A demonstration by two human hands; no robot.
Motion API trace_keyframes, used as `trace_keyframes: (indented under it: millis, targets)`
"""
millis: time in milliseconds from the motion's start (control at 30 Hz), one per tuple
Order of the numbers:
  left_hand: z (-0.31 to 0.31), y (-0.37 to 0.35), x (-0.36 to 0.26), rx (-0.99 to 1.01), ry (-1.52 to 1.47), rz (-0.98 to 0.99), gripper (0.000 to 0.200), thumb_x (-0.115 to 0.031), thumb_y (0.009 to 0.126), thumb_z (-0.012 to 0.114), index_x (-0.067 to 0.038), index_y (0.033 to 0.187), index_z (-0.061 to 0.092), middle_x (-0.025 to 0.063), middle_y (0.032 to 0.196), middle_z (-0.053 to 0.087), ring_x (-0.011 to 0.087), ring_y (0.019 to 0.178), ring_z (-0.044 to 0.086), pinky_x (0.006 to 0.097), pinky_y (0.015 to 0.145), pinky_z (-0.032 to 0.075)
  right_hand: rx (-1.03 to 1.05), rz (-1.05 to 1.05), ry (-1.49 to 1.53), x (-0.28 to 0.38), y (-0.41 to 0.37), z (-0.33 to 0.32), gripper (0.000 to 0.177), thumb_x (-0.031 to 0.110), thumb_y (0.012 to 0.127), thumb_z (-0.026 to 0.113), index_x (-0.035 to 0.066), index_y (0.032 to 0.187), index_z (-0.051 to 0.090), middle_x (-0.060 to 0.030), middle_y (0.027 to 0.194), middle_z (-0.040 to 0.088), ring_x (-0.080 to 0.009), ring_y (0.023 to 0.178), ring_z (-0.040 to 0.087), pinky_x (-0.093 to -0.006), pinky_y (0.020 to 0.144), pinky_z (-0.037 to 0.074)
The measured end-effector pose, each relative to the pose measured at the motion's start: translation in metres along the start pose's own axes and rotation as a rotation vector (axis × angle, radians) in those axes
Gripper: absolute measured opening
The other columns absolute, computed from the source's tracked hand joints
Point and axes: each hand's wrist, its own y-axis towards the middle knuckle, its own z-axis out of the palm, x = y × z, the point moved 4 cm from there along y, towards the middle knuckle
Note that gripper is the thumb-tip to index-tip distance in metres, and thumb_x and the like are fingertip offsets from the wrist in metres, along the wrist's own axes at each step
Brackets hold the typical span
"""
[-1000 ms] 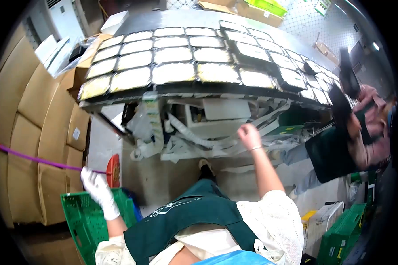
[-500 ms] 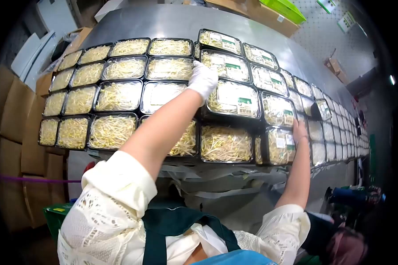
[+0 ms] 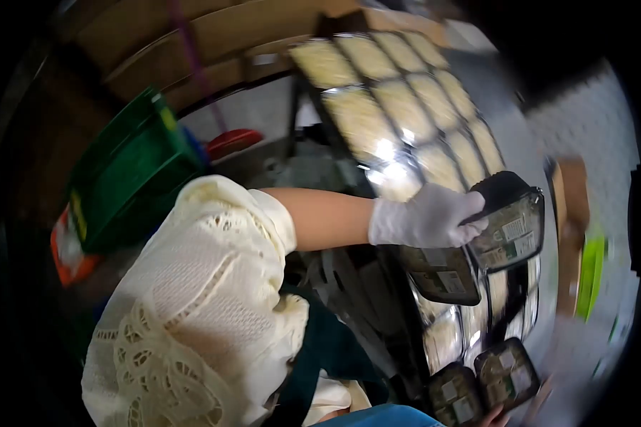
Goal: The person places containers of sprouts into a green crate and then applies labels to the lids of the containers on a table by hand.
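In the middle of the head view, my left hand (image 3: 434, 217), in a white glove, is closed on two labelled black trays of bean sprouts. One tray (image 3: 509, 231) is tilted beyond the fingers; the other tray (image 3: 445, 276) hangs nearer me, partly under the hand. At the lower right edge, fingers of my right hand (image 3: 497, 416) grip two more labelled trays, a farther tray (image 3: 507, 373) and a nearer tray (image 3: 454, 395). Most of that hand lies out of view or behind the trays.
Rows of packed sprout trays (image 3: 406, 107) cover the metal table (image 3: 509, 117). On the left are a green crate (image 3: 132, 171) and a red dustpan-like object (image 3: 233, 142). Cardboard boxes (image 3: 213, 43) stand behind. A bright green bin (image 3: 589, 277) is at right.
My view has swung left and turned strongly. Both hands, earlier resting on trays in the rows, now have labelled trays in their grip, apparently lifted above the others.
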Motion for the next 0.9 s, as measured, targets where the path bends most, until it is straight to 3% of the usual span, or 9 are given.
trace_keyframes:
  millis: [67, 133, 267, 300, 500, 667, 800, 867, 900]
  targets:
    - [-0.126, -0.027, 0.009, -0.090, 0.127, -0.130, 0.023, -0.019, 0.075, 0.059, -0.006, 0.063, 0.044, 0.0120, 0.049, 0.044, 0.0287, 0.043, 0.049, 0.0342, 0.038, 0.038, -0.078, -0.030, 0.568, 0.052, -0.032, 0.013, 0.045, 0.035, 0.077, 0.051, -0.001, 0.103, 0.053, -0.0211, 0.088, 0.058, -0.0320, 0.073, 0.056, -0.0358, 0.066, 0.044]
    - [-0.247, -0.069, 0.009, -0.123, 0.306, -0.387, 0.030, -0.021, 0.075, 0.059, -0.005, 0.060, 0.039, 0.0137, 0.051, 0.043, 0.0292, 0.043, 0.047, 0.0343, 0.039, 0.036, 0.094, -0.243, 0.256, 0.164, -0.076, -0.008, 0.034, 0.027, 0.079, 0.049, -0.003, 0.094, 0.056, -0.0182, 0.081, 0.060, -0.0278, 0.062, 0.055, -0.0345, 0.056, 0.043]
    - [-0.457, -0.206, 0.028, -0.499, 0.765, -0.712, 0.026, -0.016, 0.076, 0.058, -0.003, 0.062, 0.040, 0.0106, 0.051, 0.037, 0.0188, 0.042, 0.033, 0.0305, 0.041, 0.034, 0.442, -0.521, 1.040, 0.346, -0.162, 0.110, 0.025, 0.020, 0.083, 0.048, -0.005, 0.084, 0.052, -0.0106, 0.072, 0.054, -0.0181, 0.065, 0.047, -0.0304, 0.060, 0.041]
    - [-0.503, -0.236, 0.025, -0.553, 0.826, -0.788, 0.023, -0.021, 0.077, 0.055, -0.006, 0.065, 0.042, 0.0127, 0.054, 0.047, 0.0305, 0.048, 0.049, 0.0354, 0.042, 0.038, 0.623, -0.651, 0.994, 0.404, -0.192, 0.118, 0.023, 0.018, 0.083, 0.048, -0.006, 0.083, 0.051, -0.0077, 0.072, 0.053, -0.0150, 0.065, 0.045, -0.0283, 0.060, 0.040]
    - [-0.773, -0.422, 0.041, -0.809, 1.127, -1.148, 0.027, -0.023, 0.079, 0.051, -0.003, 0.066, 0.039, 0.0159, 0.055, 0.044, 0.0350, 0.051, 0.045, 0.0383, 0.046, 0.036, 1.129, -1.226, 0.843, 0.717, -0.463, 0.106, 0.015, 0.011, 0.080, 0.049, -0.001, 0.070, 0.050, 0.0015, 0.062, 0.046, -0.0053, 0.060, 0.037, -0.0216, 0.051, 0.033]
    - [-0.868, -0.555, 0.088, -0.861, 1.154, -1.469, 0.029, -0.029, 0.077, 0.052, -0.001, 0.077, 0.044, 0.0193, 0.069, 0.052, 0.0351, 0.067, 0.052, 0.0407, 0.059, 0.040, 1.075, -1.611, 0.414, 0.842, -0.677, 0.152, 0.035, 0.034, 0.078, 0.049, -0.001, 0.077, 0.049, -0.0198, 0.074, 0.055, -0.0368, 0.071, 0.053, -0.0386, 0.064, 0.041]
    - [-0.838, -0.594, 0.083, -1.041, 1.546, -1.793, 0.050, -0.032, 0.071, 0.055, 0.003, 0.105, 0.046, 0.0220, 0.095, 0.053, 0.0344, 0.088, 0.051, 0.0418, 0.080, 0.040, 1.025, -1.493, 0.285, 0.833, -0.725, 0.213, 0.039, 0.031, 0.075, 0.054, -0.001, 0.097, 0.045, -0.0187, 0.085, 0.056, -0.0343, 0.081, 0.054, -0.0379, 0.071, 0.043]
    - [-0.801, -0.597, 0.077, -1.014, 1.644, -1.441, 0.058, -0.030, 0.069, 0.058, 0.004, 0.113, 0.039, 0.0234, 0.101, 0.050, 0.0349, 0.095, 0.048, 0.0428, 0.081, 0.039, 1.053, -1.537, 0.343, 0.810, -0.712, 0.212, 0.039, 0.030, 0.074, 0.055, -0.001, 0.096, 0.045, -0.0185, 0.086, 0.056, -0.0336, 0.082, 0.054, -0.0374, 0.071, 0.043]
    - [-0.782, -0.599, 0.076, -1.251, 1.155, -1.576, 0.064, -0.028, 0.067, 0.062, 0.003, 0.116, 0.035, 0.0227, 0.106, 0.048, 0.0348, 0.099, 0.046, 0.0413, 0.085, 0.036, 1.071, -1.571, 0.412, 0.799, -0.702, 0.210, 0.038, 0.029, 0.073, 0.057, -0.001, 0.095, 0.046, -0.0184, 0.088, 0.056, -0.0328, 0.082, 0.054, -0.0370, 0.071, 0.043]
